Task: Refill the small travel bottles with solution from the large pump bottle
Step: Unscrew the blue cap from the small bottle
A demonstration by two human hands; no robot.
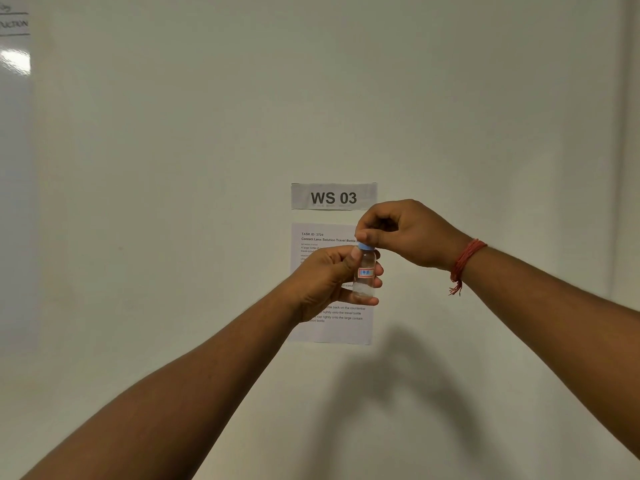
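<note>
Hands meet before the "WS 03" sign [333, 197]: left hand [327, 282] wraps the small clear travel bottle [365, 273] upright, just below the sign, right hand [405, 233] pinching its blue cap [365, 246].

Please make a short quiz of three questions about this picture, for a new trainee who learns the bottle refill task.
1. True or false: the small travel bottle stands on a counter.
2. Which hand pinches the blue cap? A) left hand B) right hand C) neither
3. Fill in: the sign on the wall reads "WS __".

Key:
1. False. The left hand holds it upright in the air, in front of the instruction sheet.
2. B. The right hand, which wears a red thread bracelet, pinches the cap from above.
3. 03.
</note>
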